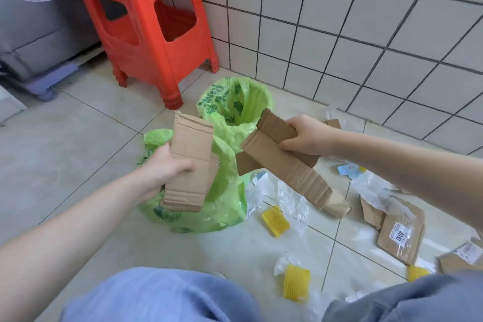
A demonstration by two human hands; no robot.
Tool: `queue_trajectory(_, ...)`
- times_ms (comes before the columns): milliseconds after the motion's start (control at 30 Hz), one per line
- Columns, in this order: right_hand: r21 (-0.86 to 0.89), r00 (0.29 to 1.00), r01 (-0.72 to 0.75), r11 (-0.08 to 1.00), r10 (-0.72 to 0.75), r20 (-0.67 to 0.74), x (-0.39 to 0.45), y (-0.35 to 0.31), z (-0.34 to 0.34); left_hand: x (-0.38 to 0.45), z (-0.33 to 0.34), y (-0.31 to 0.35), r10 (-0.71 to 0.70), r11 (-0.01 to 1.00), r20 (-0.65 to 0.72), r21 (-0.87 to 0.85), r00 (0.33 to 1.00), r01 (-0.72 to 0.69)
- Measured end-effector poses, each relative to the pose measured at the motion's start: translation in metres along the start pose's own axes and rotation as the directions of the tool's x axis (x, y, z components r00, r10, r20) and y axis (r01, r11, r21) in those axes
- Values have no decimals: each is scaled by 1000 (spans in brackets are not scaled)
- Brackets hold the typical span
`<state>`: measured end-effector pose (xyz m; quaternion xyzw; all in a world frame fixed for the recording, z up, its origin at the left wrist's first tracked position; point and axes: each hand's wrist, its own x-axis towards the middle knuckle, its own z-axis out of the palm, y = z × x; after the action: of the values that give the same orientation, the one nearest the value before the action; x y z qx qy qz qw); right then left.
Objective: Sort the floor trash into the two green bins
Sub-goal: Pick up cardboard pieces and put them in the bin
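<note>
Beige tiled floor (86,125), white tiled wall (366,34), red stool (146,29)

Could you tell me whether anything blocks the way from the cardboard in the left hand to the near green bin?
Nothing visible does. The left hand holds its cardboard right over the near bin. The right hand holds another cardboard piece off to the side, nearer the far bin.

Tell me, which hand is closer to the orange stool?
Left. The left hand, gripping a piece of cardboard, sits just below the orange stool. The right hand, holding another cardboard piece, is farther off, past the back green bin.
</note>
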<state>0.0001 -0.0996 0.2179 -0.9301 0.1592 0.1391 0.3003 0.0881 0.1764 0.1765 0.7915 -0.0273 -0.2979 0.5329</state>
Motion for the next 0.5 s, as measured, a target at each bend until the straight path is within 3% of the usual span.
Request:
queue_trajectory(133, 89, 999, 29, 996, -32, 28, 7, -40, 2, -1, -36, -11, -38, 999, -106, -25, 994, 35)
queue_trajectory(267, 170, 996, 16, 985, -30, 81, 21, -64, 31, 7, -52, -26, -173, 984, -56, 30, 983, 175)
queue_trajectory(500, -126, 986, 88, 988, -68, 154, 66, -89, 100, 27, -50, -42, -265, 936, 46, 250, 963, 246)
